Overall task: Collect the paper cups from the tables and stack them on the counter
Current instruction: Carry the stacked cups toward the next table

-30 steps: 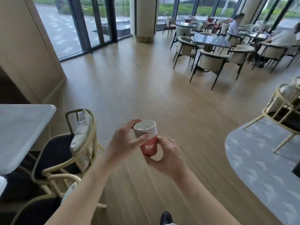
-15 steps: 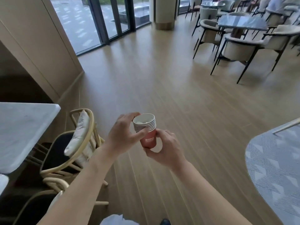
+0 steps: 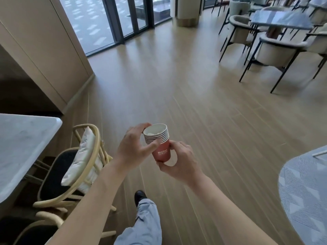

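2 hands on 1 stack, that's the whole story right now. Left hand [image 3: 134, 147] has its fingers curled around the upper part of the stack of paper cups [image 3: 158, 143], thumb lying across the striped band of nested rims and the index finger hooked over the far lip. Right hand [image 3: 180, 161] pinches the bottom of the red outer cup, thumb under the base, the other fingers round the side, so it's carrying the weight from below while the left steadies the top. Stack's long axis runs roughly upright, tipped a bit so the open mouth leans away and to the left, and the rims sit right between the 2 sets of fingers, out in front of the body over bare wooden floor [image 3: 203, 103]. Looks like something pale is sitting inside the top cup, can't tell what. Moving outward: a rattan chair [image 3: 85, 167] with a cushion is just to the left, tucked by a pale marble-look tabletop [image 3: 21, 149]; a patterned grey table [image 3: 306, 191] edges in on the right; more chairs and a dark table [image 3: 281, 20] are well apart up ahead. No counter visible anywhere, so my guess is the cups are mid-carry and the next bit is just keeping that stack vertical, with the right hand doing the real holding.
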